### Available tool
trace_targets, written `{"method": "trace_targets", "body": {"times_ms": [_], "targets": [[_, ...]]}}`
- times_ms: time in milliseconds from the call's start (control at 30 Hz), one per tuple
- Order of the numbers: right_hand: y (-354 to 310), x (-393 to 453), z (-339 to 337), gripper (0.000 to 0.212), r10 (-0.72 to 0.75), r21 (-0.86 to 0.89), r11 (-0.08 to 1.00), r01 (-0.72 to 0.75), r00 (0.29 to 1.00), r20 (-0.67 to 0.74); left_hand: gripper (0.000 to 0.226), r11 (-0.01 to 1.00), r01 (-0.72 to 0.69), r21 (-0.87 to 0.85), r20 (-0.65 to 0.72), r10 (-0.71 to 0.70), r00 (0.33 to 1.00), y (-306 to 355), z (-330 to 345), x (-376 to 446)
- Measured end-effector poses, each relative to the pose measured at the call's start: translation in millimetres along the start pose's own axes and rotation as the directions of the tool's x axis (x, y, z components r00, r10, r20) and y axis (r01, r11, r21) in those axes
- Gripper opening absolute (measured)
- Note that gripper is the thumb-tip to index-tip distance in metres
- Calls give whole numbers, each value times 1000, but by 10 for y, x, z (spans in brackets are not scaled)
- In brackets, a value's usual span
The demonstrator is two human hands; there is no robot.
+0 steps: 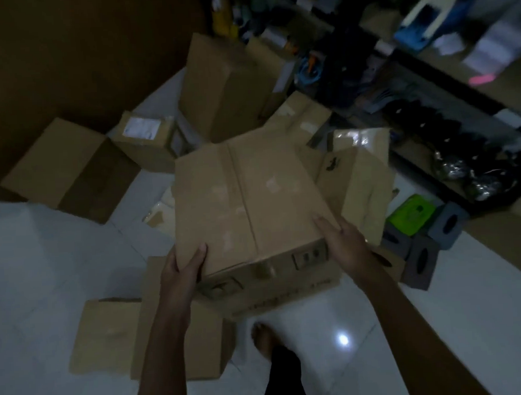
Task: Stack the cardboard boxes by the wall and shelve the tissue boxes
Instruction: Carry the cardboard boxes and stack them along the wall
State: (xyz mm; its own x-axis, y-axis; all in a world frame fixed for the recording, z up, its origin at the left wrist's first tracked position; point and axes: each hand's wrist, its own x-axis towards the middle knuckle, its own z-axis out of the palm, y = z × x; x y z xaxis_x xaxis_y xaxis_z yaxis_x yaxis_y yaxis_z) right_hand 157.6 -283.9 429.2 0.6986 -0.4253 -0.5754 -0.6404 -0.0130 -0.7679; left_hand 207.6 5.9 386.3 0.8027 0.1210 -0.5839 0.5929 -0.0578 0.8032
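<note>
- Cardboard, brown and taped along its top seam, makes up the big box (247,204) held in the middle of the view, tilted a little, above the white tiled floor (441,323).
- Left hand (181,269) grips the box's near left corner, thumb curled onto the top face and the fingers wrapped down the side.
- Right hand (344,241) lies along the box's near right edge with its fingers fairly straight and pressed against the cardboard; whether they curl underneath cannot be told.
- Just under the held box another cardboard box (285,295) with printed lettering on its side sits on the floor.
- Two more boxes lie at the lower left: a small one (106,335) touching a larger one (182,337) beside it.
- Along the brown wall (64,56) stand a closed box (67,171), a smaller box with a white label (144,143) and a tall box (223,87).
- An open box with a shiny taped flap (357,177) sits just right of the held box.
- Three grey tissue boxes (421,261) with oval slots stand on the floor at the right, next to a green packet (411,215).
- Dark shelves (430,113) crowded with blurred goods fill the upper right.
- One bare foot (265,339) shows on the tiles below the box.
</note>
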Motion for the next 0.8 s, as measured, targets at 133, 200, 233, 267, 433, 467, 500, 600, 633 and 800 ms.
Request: {"method": "trace_targets", "body": {"times_ms": [133,200,233,267,433,467,500,600,633,800], "targets": [[237,-668,-804,67,-42,157,987,43,999,-12,46,988,-116,100,-13,118,993,186,407,-905],[378,-1019,-1272,65,-18,223,974,34,997,-71,38,977,-157,143,23,155,988,246,735,-1368],[473,-1185,-1525,64,-7,240,970,32,995,-103,36,971,-173,163,47,168,985,268,934,-1595],[568,-1359,-1794,63,4,257,966,29,992,-129,36,966,-193,171,57,186,981,276,1132,-1832],[1274,-2185,-3077,52,42,368,927,68,958,-285,68,955,-240,175,171,211,963,90,2192,-3031],[1436,-2339,-3309,53,65,389,919,69,944,-322,65,953,-247,175,203,211,956,17,2410,-3243],[1582,-2487,-3543,53,92,415,907,70,929,-357,61,951,-243,189,245,194,950,-51,2629,-3463],[2033,-2874,-4223,56,161,461,884,71,881,-444,61,942,-232,244,358,135,924,-214,3310,-4037],[2180,-3005,-4487,59,187,485,871,77,862,-471,62,933,-246,264,403,125,907,-264,3596,-4251],[2663,-3265,-5440,62,295,540,837,87,759,-580,60,890,-267,369,544,26,839,-495,4699,-4731]]}}
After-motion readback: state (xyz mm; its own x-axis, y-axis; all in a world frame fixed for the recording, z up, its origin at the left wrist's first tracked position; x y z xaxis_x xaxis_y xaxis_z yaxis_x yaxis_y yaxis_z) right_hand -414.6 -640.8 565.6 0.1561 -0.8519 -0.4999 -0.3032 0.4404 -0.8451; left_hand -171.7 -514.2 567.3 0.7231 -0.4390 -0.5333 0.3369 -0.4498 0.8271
